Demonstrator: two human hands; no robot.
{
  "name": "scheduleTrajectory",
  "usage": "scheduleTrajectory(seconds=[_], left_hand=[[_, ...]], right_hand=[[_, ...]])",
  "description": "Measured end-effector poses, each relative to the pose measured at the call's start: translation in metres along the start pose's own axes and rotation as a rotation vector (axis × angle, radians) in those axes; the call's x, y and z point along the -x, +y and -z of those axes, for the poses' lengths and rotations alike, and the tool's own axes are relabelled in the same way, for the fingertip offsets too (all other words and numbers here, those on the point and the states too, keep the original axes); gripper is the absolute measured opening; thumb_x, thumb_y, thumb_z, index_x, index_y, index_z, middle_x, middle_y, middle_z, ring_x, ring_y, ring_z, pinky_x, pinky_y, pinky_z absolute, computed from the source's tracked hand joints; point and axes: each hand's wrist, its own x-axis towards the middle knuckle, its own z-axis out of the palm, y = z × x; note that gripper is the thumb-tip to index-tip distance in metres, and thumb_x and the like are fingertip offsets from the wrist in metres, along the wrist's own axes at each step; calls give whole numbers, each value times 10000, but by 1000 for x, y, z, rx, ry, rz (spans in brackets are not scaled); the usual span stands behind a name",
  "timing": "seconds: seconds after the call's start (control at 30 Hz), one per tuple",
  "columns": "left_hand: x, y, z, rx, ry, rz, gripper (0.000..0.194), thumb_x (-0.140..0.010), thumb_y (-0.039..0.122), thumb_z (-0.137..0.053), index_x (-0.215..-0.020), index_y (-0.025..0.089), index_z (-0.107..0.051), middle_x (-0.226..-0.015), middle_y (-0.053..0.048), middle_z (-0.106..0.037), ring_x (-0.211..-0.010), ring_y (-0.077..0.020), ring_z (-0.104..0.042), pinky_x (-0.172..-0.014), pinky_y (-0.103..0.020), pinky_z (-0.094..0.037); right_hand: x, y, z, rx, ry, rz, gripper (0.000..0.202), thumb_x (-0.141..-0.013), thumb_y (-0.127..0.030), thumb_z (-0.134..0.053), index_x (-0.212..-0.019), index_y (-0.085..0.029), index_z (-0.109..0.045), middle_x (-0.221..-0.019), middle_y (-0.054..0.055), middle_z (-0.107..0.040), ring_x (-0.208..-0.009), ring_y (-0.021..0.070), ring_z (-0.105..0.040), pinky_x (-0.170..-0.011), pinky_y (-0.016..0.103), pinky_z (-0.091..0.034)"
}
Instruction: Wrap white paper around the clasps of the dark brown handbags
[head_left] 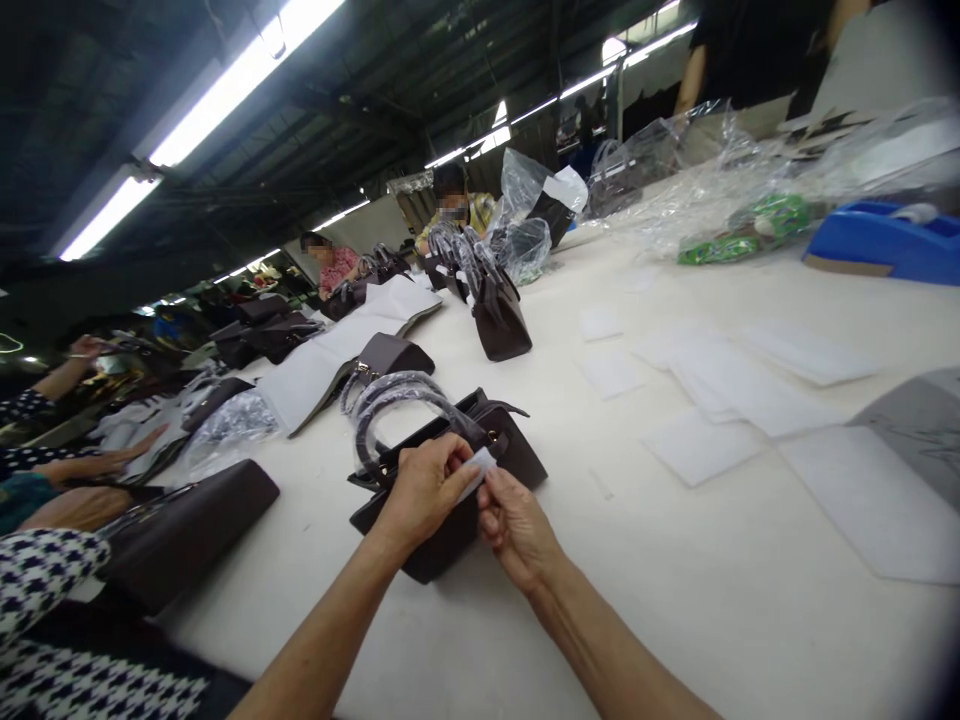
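Observation:
A dark brown handbag point(525, 455) stands on the white table before me, its two handles point(397, 385) wrapped in clear plastic. Against its front, a small white piece of paper or foam point(480, 462) is pinched between my hands. My left hand point(429, 485) is closed on the left end of this piece, thumb stretched along it. From the right, my right hand point(517, 520) grips the other end between thumb and forefinger, with the remaining fingers curled. Both hands cover part of the bag's front panel.
White sheets point(705, 445) lie to the right, below a blue tape dispenser point(885, 240) and crumpled clear plastic point(720, 170). More brown bags point(502, 320) stand ahead. At left, a co-worker's hand point(75, 508) rests by another dark bag point(195, 530). Other people sit farther back.

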Motion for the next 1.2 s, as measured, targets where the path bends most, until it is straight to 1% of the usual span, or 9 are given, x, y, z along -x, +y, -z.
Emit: scheduleTrajectory(seconds=[0.1, 0.2, 0.27, 0.37, 0.43, 0.6, 0.7, 0.87, 1.2], left_hand=[[3, 2, -1, 16, 36, -26, 122, -775, 290, -506, -775, 195, -582, -683, 19, -581, -684, -139, -530, -661, -265, -401], [20, 1, 9, 128, 133, -103, 177, -829, 268, -445, -900, 210, -597, -883, 0, -624, -849, -145, -553, -812, -280, -409], [44, -4, 15, 177, 345, -78, 220, -856, 252, -403, -995, 215, -569, -1015, -15, -599, -957, -148, -532, -875, -282, -396], [87, -18, 10, 73, 741, 58, 190, -844, 233, -436, -998, 205, -543, -1011, -37, -570, -964, -168, -519, -869, -314, -413], [108, -29, -7, -29, 824, 91, 198, -806, 240, -513, -999, 198, -524, -988, -50, -552, -937, -181, -517, -844, -340, -433], [117, -40, -58, -49, 729, 47, 297, -774, 249, -574, -1061, 208, -515, -957, -65, -531, -934, -195, -498, -820, -359, -445], [107, -36, -69, 79, 759, 157, 256, -829, 236, -486, -1084, 209, -500, -962, -64, -535, -916, -176, -508, -799, -335, -449], [97, -34, -61, 103, 720, 298, 194, -825, 285, -482, -989, 199, -538, -800, -24, -526, -724, -145, -515, -695, -293, -448], [90, -41, -37, 81, 472, 369, 188, -823, 342, -460, -926, 208, -542, -649, 31, -510, -594, -115, -501, -593, -236, -389]], right_hand=[[-6, 3, -4, -41, -28, -3, 363, -624, -430, -717, -725, -181, -473, -534, -99, -482, -326, 7, -366, -294, 117, -236], [-7, -1, -4, 58, 56, 55, 366, -622, -442, -714, -700, -175, -476, -518, -92, -491, -327, 16, -393, -297, 123, -278], [-4, -5, -3, 183, 93, 69, 361, -637, -461, -694, -706, -165, -499, -544, -63, -534, -342, 30, -438, -289, 122, -281], [6, -6, 2, 339, 123, 68, 360, -654, -476, -674, -762, -158, -545, -593, -26, -580, -374, 50, -485, -292, 125, -293], [15, 1, 6, 380, 127, 61, 353, -651, -468, -678, -759, -152, -562, -627, -9, -598, -394, 53, -494, -301, 131, -310], [25, 28, 5, 346, 3, -49, 369, -656, -424, -689, -891, -155, -597, -846, 56, -644, -524, 84, -555, -334, 145, -364], [20, 36, -3, 323, -28, -36, 330, -668, -401, -687, -865, -150, -605, -840, 46, -636, -541, 79, -553, -345, 140, -378], [13, 45, -11, 227, 13, -33, 301, -620, -319, -743, -832, -166, -595, -743, -5, -602, -552, 63, -529, -357, 115, -374], [6, 62, -19, 105, 47, 19, 303, -595, -261, -755, -816, -174, -568, -644, -54, -531, -467, 29, -429, -398, 140, -358]])
